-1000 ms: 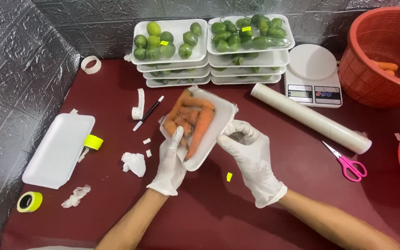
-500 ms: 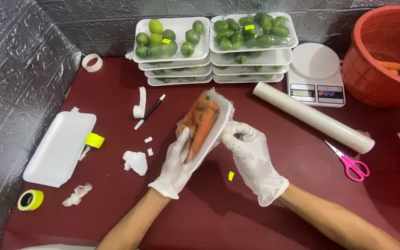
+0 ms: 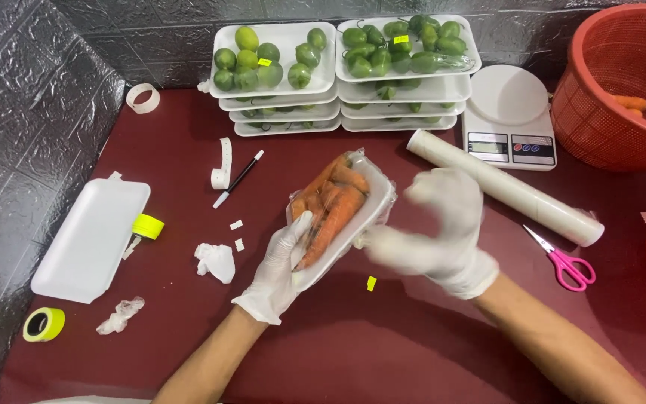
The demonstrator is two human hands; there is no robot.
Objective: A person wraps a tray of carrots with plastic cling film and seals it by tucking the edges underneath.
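On the dark red desk (image 3: 383, 337), left to right: an empty white foam tray (image 3: 91, 239) with yellow tape rolls beside it, then a crumpled scrap of film (image 3: 216, 261). At centre, the gloved left hand (image 3: 282, 265), fingers closed on the underside, holds up a tilted, film-wrapped foam tray of carrots (image 3: 342, 213); the gloved right hand (image 3: 439, 236), blurred, touches the tray's right edge, fingers curled, grip unclear. Further right lie a cling-film roll (image 3: 506, 187), a white kitchen scale (image 3: 508, 112), pink scissors (image 3: 566, 262) and a red basket (image 3: 622, 82).

Carrot tray (image 3: 342, 213) mid-surface; scale (image 3: 508, 112) behind film roll (image 3: 504, 187); scissors (image 3: 562, 258) right; empty tray (image 3: 91, 238) left.
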